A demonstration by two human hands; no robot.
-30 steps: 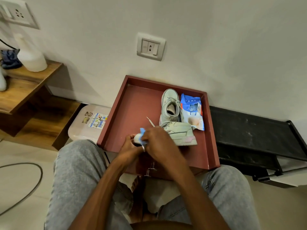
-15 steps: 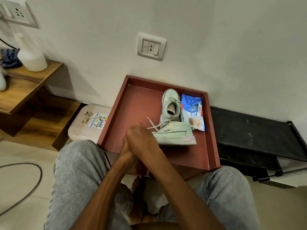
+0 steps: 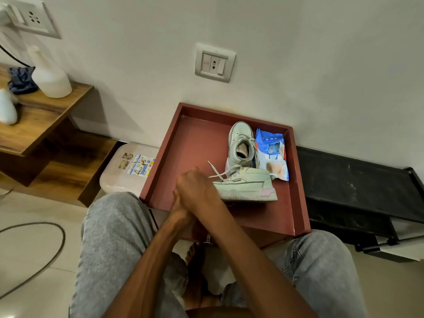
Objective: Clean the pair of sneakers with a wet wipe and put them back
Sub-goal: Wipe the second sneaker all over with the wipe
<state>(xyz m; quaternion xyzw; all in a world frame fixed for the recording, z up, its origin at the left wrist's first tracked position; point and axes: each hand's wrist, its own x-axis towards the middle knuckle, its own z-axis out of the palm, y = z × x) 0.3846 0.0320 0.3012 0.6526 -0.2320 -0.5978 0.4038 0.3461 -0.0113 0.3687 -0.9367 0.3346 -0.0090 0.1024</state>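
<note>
A pale green sneaker (image 3: 245,187) lies on its side at the front of the red tray (image 3: 197,145), heel to the right. My right hand (image 3: 196,188) is curled over its toe and hides it. My left hand (image 3: 177,208) sits just under and behind the right one, against the same toe, with its fingers mostly hidden. No wet wipe shows between the hands. The second sneaker (image 3: 241,143) stands upright behind the first, toe towards the wall. A blue wet-wipe pack (image 3: 273,154) lies to its right in the tray.
The tray rests in front of my knees, against the wall. A white lidded bin (image 3: 128,166) sits to its left and a black low rack (image 3: 358,187) to its right. A wooden shelf (image 3: 34,120) with a white spray bottle (image 3: 49,76) stands far left. A cable (image 3: 46,255) loops on the floor.
A second ago a blue wipe showed between my hands at the toe. My right hand has since slid left over the toe and covers the wipe. The sneaker has tipped slightly.
</note>
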